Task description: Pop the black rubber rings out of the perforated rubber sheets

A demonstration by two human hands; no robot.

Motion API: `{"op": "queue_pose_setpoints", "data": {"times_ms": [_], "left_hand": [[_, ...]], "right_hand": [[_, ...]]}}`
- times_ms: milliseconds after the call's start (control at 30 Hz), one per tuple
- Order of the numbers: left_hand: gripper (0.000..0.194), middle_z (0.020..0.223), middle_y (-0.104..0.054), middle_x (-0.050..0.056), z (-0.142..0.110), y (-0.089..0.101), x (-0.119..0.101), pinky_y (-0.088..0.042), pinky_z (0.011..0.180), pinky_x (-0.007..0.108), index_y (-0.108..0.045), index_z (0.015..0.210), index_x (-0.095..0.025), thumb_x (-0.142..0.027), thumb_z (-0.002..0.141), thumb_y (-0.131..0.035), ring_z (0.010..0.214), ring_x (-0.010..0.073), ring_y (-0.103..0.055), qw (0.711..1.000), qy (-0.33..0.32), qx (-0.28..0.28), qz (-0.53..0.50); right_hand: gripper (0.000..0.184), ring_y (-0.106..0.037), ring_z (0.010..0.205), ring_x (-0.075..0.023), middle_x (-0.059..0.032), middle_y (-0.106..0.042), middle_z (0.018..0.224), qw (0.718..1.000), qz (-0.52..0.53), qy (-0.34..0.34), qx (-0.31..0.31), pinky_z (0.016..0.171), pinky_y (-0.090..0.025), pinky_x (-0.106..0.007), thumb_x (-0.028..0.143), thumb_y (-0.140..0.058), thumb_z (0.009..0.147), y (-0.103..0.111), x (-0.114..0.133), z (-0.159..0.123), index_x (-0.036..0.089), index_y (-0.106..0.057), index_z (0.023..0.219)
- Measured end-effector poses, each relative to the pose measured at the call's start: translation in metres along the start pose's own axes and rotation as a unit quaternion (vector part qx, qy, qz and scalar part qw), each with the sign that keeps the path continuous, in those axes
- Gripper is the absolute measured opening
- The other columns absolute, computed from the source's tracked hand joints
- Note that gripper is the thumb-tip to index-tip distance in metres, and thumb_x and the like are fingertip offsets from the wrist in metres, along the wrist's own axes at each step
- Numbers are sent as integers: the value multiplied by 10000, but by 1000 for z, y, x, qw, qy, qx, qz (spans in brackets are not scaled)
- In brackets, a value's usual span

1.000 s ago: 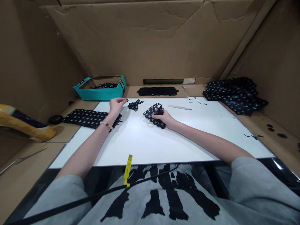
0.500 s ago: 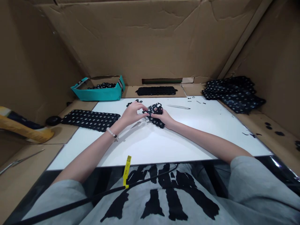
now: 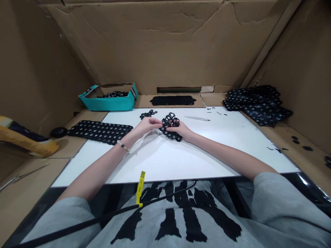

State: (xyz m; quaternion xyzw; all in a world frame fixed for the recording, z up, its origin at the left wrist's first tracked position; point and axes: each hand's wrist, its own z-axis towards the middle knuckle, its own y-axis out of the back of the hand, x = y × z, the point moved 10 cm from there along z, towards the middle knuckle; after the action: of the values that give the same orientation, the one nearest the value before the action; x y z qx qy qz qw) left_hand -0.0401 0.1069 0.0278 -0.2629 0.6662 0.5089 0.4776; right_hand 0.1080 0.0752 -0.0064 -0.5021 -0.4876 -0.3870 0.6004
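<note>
Hands together: my right hand (image 3: 179,130) clamps the black perforated rubber sheet (image 3: 171,135), long axis running far to near; my left hand (image 3: 148,124) pinches its left edge.

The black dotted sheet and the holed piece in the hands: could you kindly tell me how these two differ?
The black dotted sheet lies flat, while the holed piece is bunched between the left hand and right hand. The sheet also looks longer than the piece. Both are black with round holes.
</note>
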Motion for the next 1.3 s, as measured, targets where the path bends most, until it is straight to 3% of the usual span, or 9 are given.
{"op": "queue_pose_setpoints", "data": {"times_ms": [133, 367, 467, 600, 733, 900, 1033, 1200, 1300], "left_hand": [[368, 709, -694, 51, 8, 15, 16, -384, 509, 248, -766, 785, -158, -413, 534, -854, 593, 134, -555, 997, 47, -18, -56], [231, 905, -742, 80, 10, 114, 33, -449, 606, 254, -750, 836, -172, -349, 689, -725, 746, 177, -626, 955, 12, -294, -21], [154, 845, -743, 74, 13, 127, 35, -478, 719, 288, -755, 778, -176, -295, 688, -713, 802, 219, -646, 943, -3, -320, 89], [240, 898, -754, 79, 22, 118, 35, -464, 771, 331, -778, 906, -160, -283, 741, -655, 732, 228, -624, 940, -12, -277, 200], [321, 1000, -747, 93, 10, 100, -6, -436, 839, 357, -751, 1047, -153, -290, 798, -603, 823, 241, -598, 916, -119, -274, 267], [288, 840, -722, 57, -14, 22, -59, -430, 834, 340, -748, 845, -198, -466, 807, -649, 850, 226, -588, 923, -248, -97, 278], [321, 784, -714, 48, -17, -8, -51, -441, 790, 339, -741, 810, -204, -504, 695, -740, 876, 247, -587, 947, -189, -42, 256], [374, 759, -724, 55, -3, -10, 1, -432, 585, 282, -750, 817, -165, -502, 656, -743, 650, 180, -598, 997, -9, -3, 70], [362, 751, -730, 64, 3, -2, 11, -424, 549, 265, -759, 783, -160, -492, 640, -755, 629, 171, -598, 1000, 9, -16, 8]], "right_hand": [[477, -639, 742, -161, 19, -694, 768, 999, 6, -27, -16, 819, -512, -344, 230, -867, 499, 0, -4, 0, 185, -626, 908], [465, -634, 759, -161, 21, -678, 779, 998, 6, -47, -35, 778, -512, -327, 217, -864, 482, 4, -7, -2, 187, -600, 863], [467, -638, 775, -164, 23, -679, 794, 999, 13, -44, -26, 793, -512, -333, 223, -862, 492, 4, -9, -1, 191, -604, 881], [463, -647, 791, -170, 19, -686, 806, 998, 16, -47, -27, 816, -512, -341, 211, -857, 497, 5, -9, -1, 191, -606, 886], [459, -654, 792, -180, 13, -694, 799, 998, 15, -49, -32, 812, -513, -346, 216, -853, 508, 4, -8, -1, 194, -609, 897], [461, -645, 775, -162, 25, -696, 788, 998, 26, -34, -41, 832, -507, -333, 210, -851, 504, 4, -5, -1, 193, -610, 896], [438, -634, 764, -151, 34, -687, 767, 999, 32, -7, -27, 808, -499, -311, 230, -845, 522, 2, 0, -2, 189, -616, 893], [466, -619, 738, -143, 30, -684, 772, 999, 18, 5, -42, 785, -493, -307, 263, -853, 529, 7, 3, -2, 185, -632, 933], [466, -621, 754, -148, 18, -688, 783, 999, -12, 7, -44, 780, -495, -305, 270, -868, 509, 9, 5, 0, 178, -636, 902]]}}
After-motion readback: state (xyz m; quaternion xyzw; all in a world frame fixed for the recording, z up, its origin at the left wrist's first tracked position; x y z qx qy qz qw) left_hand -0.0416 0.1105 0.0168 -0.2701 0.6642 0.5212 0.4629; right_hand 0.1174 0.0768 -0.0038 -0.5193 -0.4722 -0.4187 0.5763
